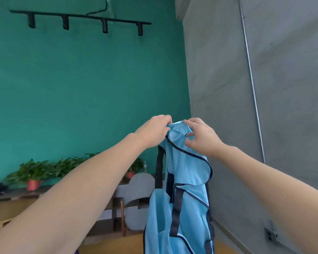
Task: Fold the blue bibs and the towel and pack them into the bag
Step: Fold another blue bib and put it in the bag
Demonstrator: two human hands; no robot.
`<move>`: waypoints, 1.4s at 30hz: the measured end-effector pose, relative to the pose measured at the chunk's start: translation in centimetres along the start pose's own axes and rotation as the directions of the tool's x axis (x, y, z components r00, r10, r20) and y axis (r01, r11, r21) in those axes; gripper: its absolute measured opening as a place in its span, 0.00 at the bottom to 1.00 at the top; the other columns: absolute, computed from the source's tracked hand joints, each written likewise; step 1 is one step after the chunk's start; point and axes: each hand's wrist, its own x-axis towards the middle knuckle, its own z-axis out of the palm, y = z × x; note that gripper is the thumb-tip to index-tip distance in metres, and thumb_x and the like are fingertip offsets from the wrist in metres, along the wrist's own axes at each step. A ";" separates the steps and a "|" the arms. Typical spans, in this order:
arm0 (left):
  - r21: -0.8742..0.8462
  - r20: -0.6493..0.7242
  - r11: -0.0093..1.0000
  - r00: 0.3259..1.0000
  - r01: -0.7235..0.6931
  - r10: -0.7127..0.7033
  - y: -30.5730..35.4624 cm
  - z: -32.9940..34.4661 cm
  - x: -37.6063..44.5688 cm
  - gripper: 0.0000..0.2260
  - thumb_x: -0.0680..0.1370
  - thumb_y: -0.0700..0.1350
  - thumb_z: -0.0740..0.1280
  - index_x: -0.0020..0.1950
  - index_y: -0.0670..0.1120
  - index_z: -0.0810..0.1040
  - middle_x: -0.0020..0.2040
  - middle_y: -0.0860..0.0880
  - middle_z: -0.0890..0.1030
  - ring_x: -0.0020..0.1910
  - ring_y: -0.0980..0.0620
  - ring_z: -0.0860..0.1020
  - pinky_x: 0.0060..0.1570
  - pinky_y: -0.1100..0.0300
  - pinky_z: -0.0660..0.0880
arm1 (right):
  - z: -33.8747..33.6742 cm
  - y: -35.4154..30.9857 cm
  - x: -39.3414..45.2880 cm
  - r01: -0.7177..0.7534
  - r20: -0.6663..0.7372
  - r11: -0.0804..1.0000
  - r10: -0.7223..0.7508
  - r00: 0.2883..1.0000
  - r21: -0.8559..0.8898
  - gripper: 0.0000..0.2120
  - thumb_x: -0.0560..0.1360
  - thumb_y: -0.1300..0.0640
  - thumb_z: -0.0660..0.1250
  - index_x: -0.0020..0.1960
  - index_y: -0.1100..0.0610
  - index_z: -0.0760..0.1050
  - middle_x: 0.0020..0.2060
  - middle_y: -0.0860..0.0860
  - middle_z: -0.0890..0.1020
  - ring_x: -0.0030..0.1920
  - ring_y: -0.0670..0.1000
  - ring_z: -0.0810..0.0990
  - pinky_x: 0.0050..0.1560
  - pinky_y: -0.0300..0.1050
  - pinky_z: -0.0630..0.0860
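While both arms reach forward, a blue bib (184,180) hangs in the air.
Left hand (154,132) pinches its top edge; right hand (200,137) grips alongside, fingers curled on the fabric.

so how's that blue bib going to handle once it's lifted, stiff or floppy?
Likely very floppy: the blue bib hangs limp from the left hand and right hand, its edge curling over. Probably light, since fingertips alone hold it up. The thin sheeny mesh may slip, and the dark straps could snag.
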 end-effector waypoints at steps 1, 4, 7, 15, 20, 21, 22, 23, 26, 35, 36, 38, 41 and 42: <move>0.003 0.023 1.000 1.000 0.020 -0.020 -1.1 0.6 -0.6 0.04 0.84 0.43 0.60 0.57 0.47 0.73 0.56 0.49 0.76 0.53 0.47 0.75 0.55 0.48 0.75 | 1.4 -0.1 0.1 -0.002 0.020 1.000 0.002 1.000 0.014 0.32 0.75 0.59 0.66 0.78 0.54 0.64 0.73 0.48 0.67 0.57 0.49 0.82 0.61 0.42 0.73; 0.006 0.077 0.997 0.994 0.081 -0.081 -4.4 3.1 -2.6 0.05 0.84 0.44 0.60 0.58 0.47 0.73 0.57 0.49 0.76 0.54 0.47 0.75 0.57 0.47 0.75 | 5.9 -0.1 0.2 -0.014 0.065 0.997 0.009 0.998 0.072 0.32 0.75 0.58 0.67 0.78 0.54 0.65 0.72 0.48 0.67 0.57 0.48 0.82 0.64 0.45 0.74; 0.005 0.126 0.992 0.984 0.125 -0.125 -7.5 6.4 -5.0 0.09 0.83 0.45 0.62 0.63 0.47 0.73 0.61 0.48 0.76 0.58 0.47 0.75 0.60 0.49 0.74 | 10.9 0.6 -0.2 -0.040 0.121 0.990 0.024 0.992 0.134 0.32 0.74 0.57 0.68 0.77 0.53 0.65 0.71 0.47 0.68 0.57 0.47 0.82 0.63 0.46 0.75; -0.083 0.352 0.945 0.896 0.318 -0.271 -12.0 21.9 -18.7 0.19 0.83 0.50 0.64 0.74 0.51 0.68 0.70 0.49 0.73 0.67 0.49 0.73 0.65 0.50 0.72 | 27.1 5.6 -9.8 -0.145 0.489 0.978 0.053 0.871 0.153 0.32 0.73 0.52 0.74 0.74 0.57 0.69 0.67 0.52 0.71 0.63 0.51 0.75 0.67 0.45 0.71; -0.132 0.487 0.888 0.809 0.441 -0.329 -11.2 31.4 -29.5 0.19 0.82 0.51 0.66 0.73 0.52 0.70 0.69 0.52 0.74 0.66 0.50 0.74 0.65 0.57 0.70 | 35.6 7.9 -18.6 -0.239 0.667 0.963 0.098 0.738 0.123 0.32 0.76 0.46 0.71 0.76 0.53 0.67 0.71 0.49 0.68 0.70 0.50 0.70 0.68 0.39 0.65; -0.129 0.504 0.869 0.786 0.478 -0.357 -11.2 32.8 -31.2 0.19 0.82 0.52 0.66 0.72 0.54 0.70 0.69 0.53 0.74 0.66 0.51 0.74 0.66 0.56 0.70 | 37.0 8.3 -20.0 -0.273 0.690 0.953 0.109 0.715 0.132 0.31 0.77 0.45 0.70 0.76 0.52 0.67 0.71 0.48 0.68 0.69 0.49 0.71 0.67 0.38 0.65; -0.124 0.513 0.848 0.764 0.516 -0.390 -11.1 33.9 -32.7 0.19 0.82 0.52 0.65 0.73 0.54 0.70 0.70 0.54 0.74 0.66 0.51 0.74 0.66 0.55 0.70 | 38.3 8.5 -21.3 -0.299 0.702 0.944 0.117 0.702 0.142 0.30 0.77 0.45 0.70 0.76 0.52 0.67 0.71 0.48 0.68 0.70 0.48 0.70 0.67 0.37 0.64; -0.121 0.516 0.828 0.747 0.548 -0.420 -11.1 34.9 -34.0 0.19 0.82 0.53 0.66 0.73 0.54 0.70 0.70 0.54 0.75 0.66 0.52 0.74 0.67 0.56 0.69 | 39.6 8.6 -22.4 -0.322 0.706 0.936 0.130 0.696 0.146 0.29 0.77 0.45 0.70 0.75 0.53 0.68 0.71 0.47 0.69 0.70 0.48 0.70 0.68 0.37 0.63; -0.106 0.511 0.787 0.712 0.607 -0.481 -10.9 37.6 -36.8 0.20 0.82 0.54 0.65 0.73 0.52 0.72 0.71 0.54 0.75 0.70 0.53 0.72 0.70 0.57 0.66 | 43.0 9.0 -25.0 -0.357 0.668 0.925 0.183 0.721 0.132 0.27 0.76 0.40 0.69 0.70 0.52 0.74 0.67 0.46 0.74 0.69 0.48 0.72 0.70 0.42 0.65; -0.087 0.443 0.743 0.694 0.663 -0.567 -12.6 41.2 -37.2 0.23 0.83 0.57 0.62 0.77 0.55 0.67 0.72 0.54 0.74 0.72 0.52 0.68 0.73 0.52 0.62 | 46.3 12.8 -24.1 -0.539 0.499 0.823 0.396 0.771 0.180 0.13 0.83 0.47 0.61 0.58 0.53 0.80 0.59 0.50 0.78 0.53 0.49 0.78 0.56 0.42 0.70; -0.080 0.434 0.727 0.681 0.682 -0.590 -12.8 41.4 -37.1 0.22 0.83 0.55 0.62 0.77 0.55 0.66 0.71 0.54 0.75 0.71 0.52 0.68 0.72 0.52 0.62 | 46.6 13.2 -23.9 -0.535 0.494 0.833 0.408 0.767 0.142 0.12 0.82 0.54 0.64 0.63 0.53 0.79 0.61 0.51 0.77 0.54 0.50 0.78 0.57 0.43 0.72; -0.055 0.404 0.710 0.666 0.702 -0.627 -13.3 42.1 -37.0 0.20 0.83 0.51 0.63 0.76 0.55 0.68 0.66 0.54 0.78 0.68 0.51 0.69 0.66 0.53 0.61 | 47.4 13.8 -23.6 -0.529 0.513 0.845 0.423 0.747 0.075 0.17 0.79 0.58 0.66 0.67 0.53 0.78 0.63 0.52 0.77 0.59 0.53 0.77 0.61 0.46 0.72; -0.069 0.345 0.669 0.647 0.740 -0.680 -14.1 42.6 -37.0 0.16 0.81 0.48 0.68 0.70 0.55 0.75 0.58 0.55 0.81 0.63 0.50 0.72 0.56 0.54 0.59 | 47.9 14.0 -23.4 -0.529 0.494 0.847 0.437 0.751 0.054 0.14 0.77 0.59 0.68 0.63 0.53 0.81 0.57 0.51 0.81 0.62 0.54 0.75 0.63 0.49 0.72; -0.085 0.329 0.656 0.642 0.750 -0.692 -14.3 42.7 -37.0 0.15 0.80 0.48 0.70 0.67 0.55 0.77 0.56 0.56 0.82 0.61 0.50 0.73 0.54 0.55 0.58 | 47.9 14.1 -23.4 -0.530 0.480 0.847 0.444 0.757 0.051 0.13 0.77 0.60 0.69 0.60 0.53 0.83 0.54 0.49 0.81 0.62 0.54 0.76 0.62 0.50 0.72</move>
